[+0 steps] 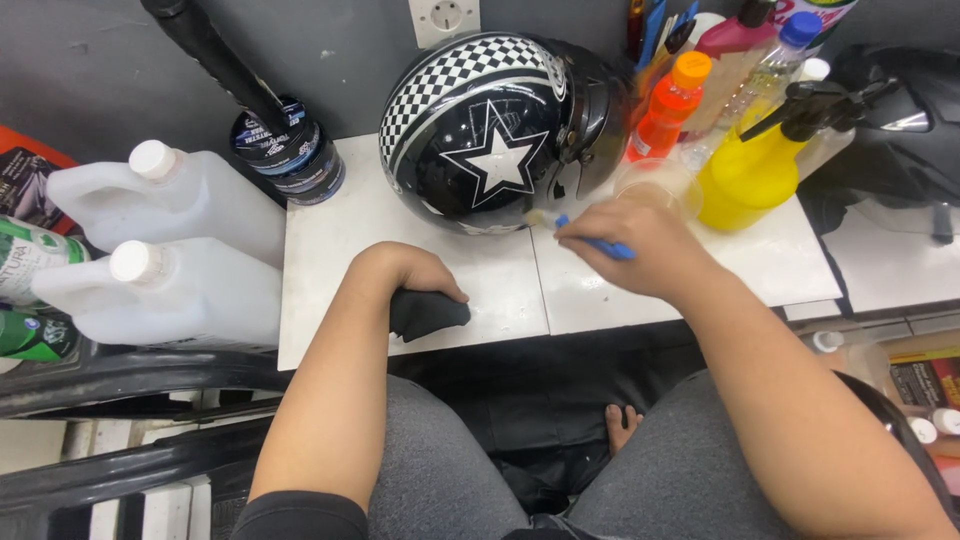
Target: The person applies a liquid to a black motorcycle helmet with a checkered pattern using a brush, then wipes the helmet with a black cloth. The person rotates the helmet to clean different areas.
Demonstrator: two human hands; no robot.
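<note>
Head view. A seated person works at a white table (330, 240). The right hand (640, 245) is closed around a blue-handled brush (590, 240), its pale bristle end touching, or very nearly touching, the lower edge of a black helmet (490, 130) marked with a white star and a checkered band. The helmet stands on the table against the grey wall, between a stack of dark round tins (290, 155) and a row of bottles. The left hand (410, 275) rests near the table's front edge, fingers shut on a black cloth (430, 312).

Behind the right hand stand a clear cup (655, 182), an orange bottle (670, 105) and a yellow spray bottle (750, 170). Two white jugs (170, 250) lie at far left.

Step in hand, as judged: brushing the helmet's lower rim. The next stroke would call for a light, steady wrist, with the bristles kept on the shell and clear of the cup just beside.
</note>
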